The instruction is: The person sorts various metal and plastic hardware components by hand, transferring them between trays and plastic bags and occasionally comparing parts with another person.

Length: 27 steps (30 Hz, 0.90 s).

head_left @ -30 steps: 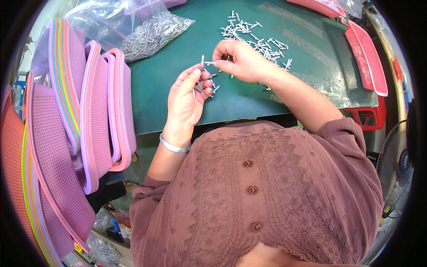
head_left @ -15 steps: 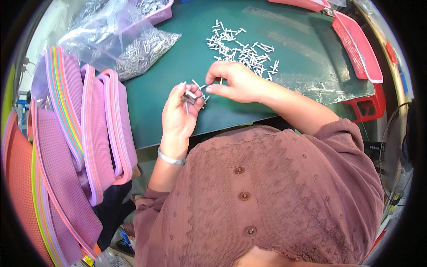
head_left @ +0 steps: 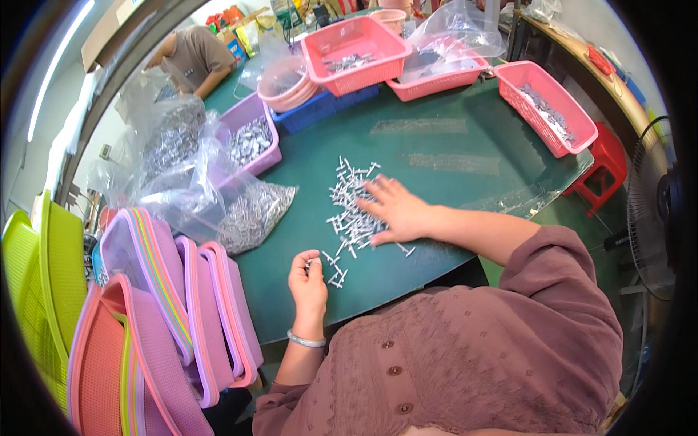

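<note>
My right hand [head_left: 401,214] lies palm down with its fingers spread over a pile of small silvery T-shaped metal pins [head_left: 349,196], touching the pieces on its right side. Nothing shows gripped in it. My left hand [head_left: 309,285], with a pale bangle at the wrist, is curled closed beside the pile's near left end. A bit of metal shows between its thumb and fingers; the rest of what it holds is hidden. Several loose pins [head_left: 336,270] lie just right of the left hand.
A clear bag of metal clips [head_left: 254,216] and a purple basket of metal parts [head_left: 270,154] stand at the left. Stacked plastic baskets [head_left: 207,320] crowd the near left. Pink baskets [head_left: 363,73] line the back; another [head_left: 542,131] stands at right. A person [head_left: 200,62] sits far left.
The view has tilted up, showing more of the table. My right hand has gone from a pinch beside my left hand to spread on the pile. My left hand has curled more closed.
</note>
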Each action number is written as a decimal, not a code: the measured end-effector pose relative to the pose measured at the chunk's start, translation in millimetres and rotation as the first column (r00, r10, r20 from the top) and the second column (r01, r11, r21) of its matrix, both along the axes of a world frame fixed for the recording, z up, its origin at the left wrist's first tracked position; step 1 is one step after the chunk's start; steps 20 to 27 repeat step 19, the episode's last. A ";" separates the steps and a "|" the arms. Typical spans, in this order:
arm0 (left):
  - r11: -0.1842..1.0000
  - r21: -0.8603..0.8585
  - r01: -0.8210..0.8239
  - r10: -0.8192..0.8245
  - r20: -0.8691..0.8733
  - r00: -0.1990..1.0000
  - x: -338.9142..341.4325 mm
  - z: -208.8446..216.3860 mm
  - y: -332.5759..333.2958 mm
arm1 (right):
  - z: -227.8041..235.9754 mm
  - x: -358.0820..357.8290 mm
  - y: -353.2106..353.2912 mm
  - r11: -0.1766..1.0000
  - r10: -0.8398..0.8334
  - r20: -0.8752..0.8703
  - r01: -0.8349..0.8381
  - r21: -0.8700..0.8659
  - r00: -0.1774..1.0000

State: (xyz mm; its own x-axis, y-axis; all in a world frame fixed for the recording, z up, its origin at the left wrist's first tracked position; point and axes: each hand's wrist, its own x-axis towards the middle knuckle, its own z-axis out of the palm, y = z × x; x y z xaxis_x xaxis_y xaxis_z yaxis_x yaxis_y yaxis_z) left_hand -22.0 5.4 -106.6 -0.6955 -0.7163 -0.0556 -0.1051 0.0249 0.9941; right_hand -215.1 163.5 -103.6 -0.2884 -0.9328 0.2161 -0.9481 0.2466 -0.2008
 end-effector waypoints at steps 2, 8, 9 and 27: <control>0.927 -0.375 -0.016 0.027 0.026 0.999 -9.8 -10.7 1.9 | 0.9 10.9 -15.6 0.999 0.022 0.014 -0.022 -0.036 1.000; 0.651 -0.741 0.164 -0.144 0.091 0.985 -17.3 0.2 13.5 | 2.7 4.3 -32.1 0.955 0.275 0.115 -0.257 -0.151 0.954; 0.626 -0.730 0.274 -0.183 0.204 0.962 -16.5 -1.2 10.8 | 4.1 -1.4 -32.1 0.961 0.238 0.077 -0.223 -0.165 0.968; 0.590 -0.671 0.450 -0.291 0.342 0.893 -46.7 12.7 22.3 | -11.2 -17.6 -60.6 0.887 0.443 0.335 -0.461 -0.028 0.832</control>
